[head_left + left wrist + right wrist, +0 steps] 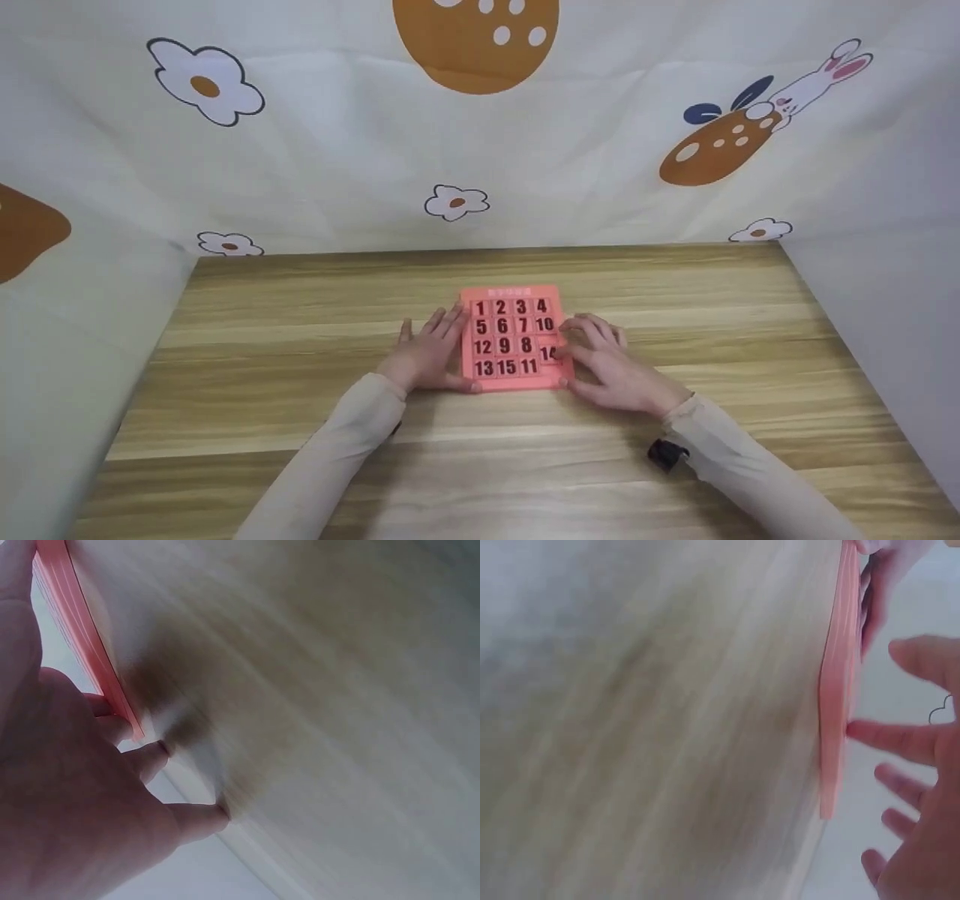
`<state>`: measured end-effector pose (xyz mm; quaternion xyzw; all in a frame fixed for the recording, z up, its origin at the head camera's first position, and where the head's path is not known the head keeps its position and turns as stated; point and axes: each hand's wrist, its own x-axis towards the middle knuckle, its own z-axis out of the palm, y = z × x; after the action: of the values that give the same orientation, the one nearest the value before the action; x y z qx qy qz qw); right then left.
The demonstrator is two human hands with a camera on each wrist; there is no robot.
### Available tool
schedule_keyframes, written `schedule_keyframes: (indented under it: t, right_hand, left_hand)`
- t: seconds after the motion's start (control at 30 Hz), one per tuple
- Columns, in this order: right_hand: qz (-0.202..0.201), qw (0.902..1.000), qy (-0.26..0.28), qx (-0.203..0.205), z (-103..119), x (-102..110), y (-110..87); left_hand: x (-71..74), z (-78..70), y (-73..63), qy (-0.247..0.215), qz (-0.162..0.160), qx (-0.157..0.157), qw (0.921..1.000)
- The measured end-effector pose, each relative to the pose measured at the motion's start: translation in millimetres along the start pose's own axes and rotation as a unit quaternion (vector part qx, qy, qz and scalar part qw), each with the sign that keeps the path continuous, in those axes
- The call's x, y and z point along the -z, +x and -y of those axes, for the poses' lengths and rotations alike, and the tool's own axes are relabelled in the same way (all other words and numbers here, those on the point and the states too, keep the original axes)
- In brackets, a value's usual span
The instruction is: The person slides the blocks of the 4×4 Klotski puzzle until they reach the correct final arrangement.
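A pink number slide puzzle (517, 386) lies flat on the table, its black-numbered square tiles set in rows. The tile marked 14 (548, 354) sits out of line, between the third and bottom rows at the right side. My right hand (619, 371) touches this tile with the tip of its extended index finger, while its thumb is close to the lower right corner. On the other side, my left hand (429, 356) rests against the puzzle's left edge, fingers spread, with its thumb at the lower left corner.
The wood-grain table (517, 465) reaches back to a pale patterned cloth (337, 150) standing behind it. Pale side walls (862, 247) border the table. A small black device (667, 454) is at the right wrist.
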<state>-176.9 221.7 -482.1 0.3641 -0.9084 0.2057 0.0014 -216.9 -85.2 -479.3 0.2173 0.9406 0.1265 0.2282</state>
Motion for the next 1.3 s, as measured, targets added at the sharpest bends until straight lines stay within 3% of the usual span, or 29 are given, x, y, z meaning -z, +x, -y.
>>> schedule_keyframes:
  t: [0.13,0.3,0.43,0.63,1.07,1.3]
  right_hand:
    - [-0.008,0.9995,0.005,0.03,2.7,-2.3,-0.5]
    - [-0.018,0.9995,-0.012,0.024,2.6,-3.7,4.2]
    - [0.008,0.999,-0.038,0.024,1.7,-5.5,2.7]
    - [0.037,0.998,-0.019,0.048,3.6,0.1,-4.5]
    - [0.097,0.9923,-0.072,0.028,17.2,-6.4,17.3]
    - [0.066,0.9927,-0.101,0.008,10.7,-1.6,5.2]
  left_hand:
    - [0.2,0.3,0.5,-0.004,0.002,0.001,1.0]
    - [1.3,-0.5,0.2,-0.004,0.001,-0.001,1.0]
    - [1.8,-1.7,-0.3,-0.001,0.002,-0.003,1.0]
    - [2.5,-2.0,-0.7,0.005,0.004,-0.002,1.0]
    - [1.3,-0.4,-0.4,0.002,0.01,0.0,0.9999]
    - [3.3,-1.8,-1.8,0.005,0.011,-0.004,0.9999]
